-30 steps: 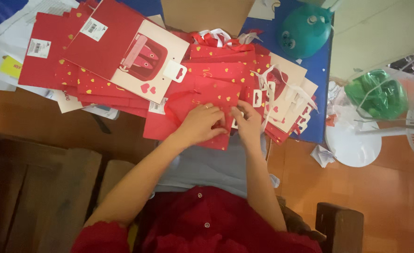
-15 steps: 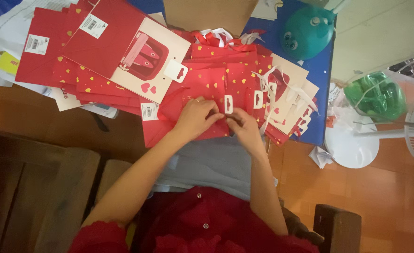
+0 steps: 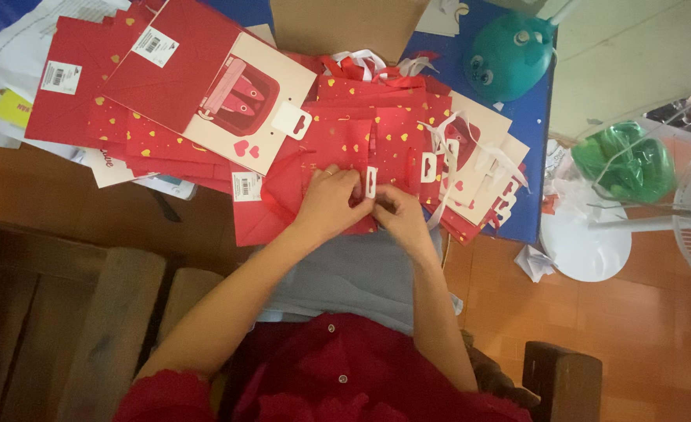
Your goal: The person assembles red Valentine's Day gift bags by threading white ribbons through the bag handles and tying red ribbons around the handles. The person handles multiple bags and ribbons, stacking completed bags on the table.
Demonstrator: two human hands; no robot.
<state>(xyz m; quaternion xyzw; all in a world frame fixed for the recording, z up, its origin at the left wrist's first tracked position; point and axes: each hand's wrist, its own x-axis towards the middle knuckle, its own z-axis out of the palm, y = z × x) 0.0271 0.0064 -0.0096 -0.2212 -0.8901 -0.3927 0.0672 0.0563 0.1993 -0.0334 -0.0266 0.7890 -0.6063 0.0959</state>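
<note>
Blue surface [image 3: 535, 117] over an orange tiled floor [image 3: 635, 344].
Both hands, left [image 3: 331, 205] and right [image 3: 399, 216], pinch one white tag [image 3: 371, 182] on a red bag [image 3: 338, 156]; one green toy [image 3: 508, 55] beyond.

A red gift bag [image 3: 338, 168] with gold hearts lies flat, white tag [image 3: 371, 181] attached.
</note>
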